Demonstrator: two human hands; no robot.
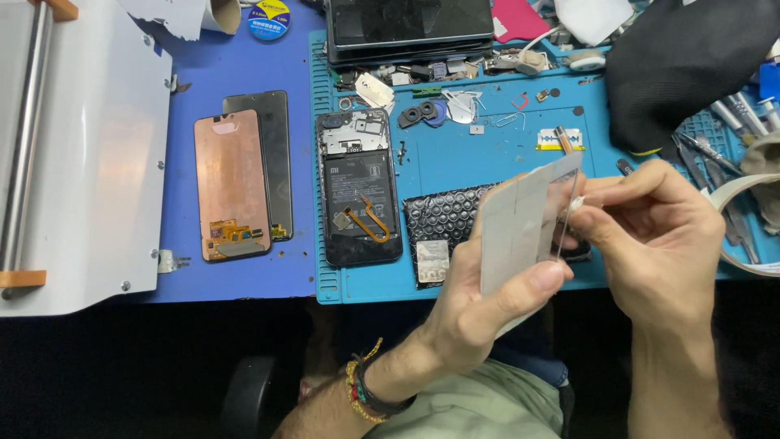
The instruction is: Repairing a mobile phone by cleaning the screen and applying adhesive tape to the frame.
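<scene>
My left hand [479, 301] grips a flat white-backed glass panel [524, 215], held upright above the near edge of the blue mat [504, 154]. My right hand [650, 223] pinches a small white wad [575, 207] against the panel's right edge. On the mat to the left lies an opened phone body [359, 191] with its black battery and an orange flex cable showing. A black bubble-wrap pouch [443, 223] lies just behind the panel.
Two detached screens [236, 183] lie on the blue table to the left, beside a white machine [81, 154]. Small parts, picks and a razor blade [559, 140] scatter the mat's back. Black cloth [691, 65], tweezers [727, 158] and a tape roll [747, 195] sit at right.
</scene>
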